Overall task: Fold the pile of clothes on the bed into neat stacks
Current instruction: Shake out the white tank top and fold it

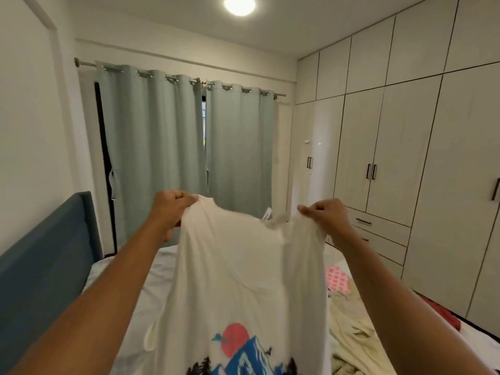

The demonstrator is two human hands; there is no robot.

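Observation:
A white T-shirt (232, 269) with a red sun and blue mountain print hangs in the air in front of me, above the bed (151, 282). My left hand (173, 204) grips its upper left edge. My right hand (324, 215) pinches the upper right edge. The shirt is stretched between both raised hands and its lower part runs out of the bottom of the frame. To the right on the bed lies a pile of clothes (351, 328): a cream garment, a pink patterned piece (336, 280) and a red one (443, 312).
A blue padded headboard (48, 261) stands on the left. Pale green curtains (186, 147) cover the window ahead. A floor-to-ceiling wardrobe (405, 147) with drawers runs along the right wall, close to the bed's edge.

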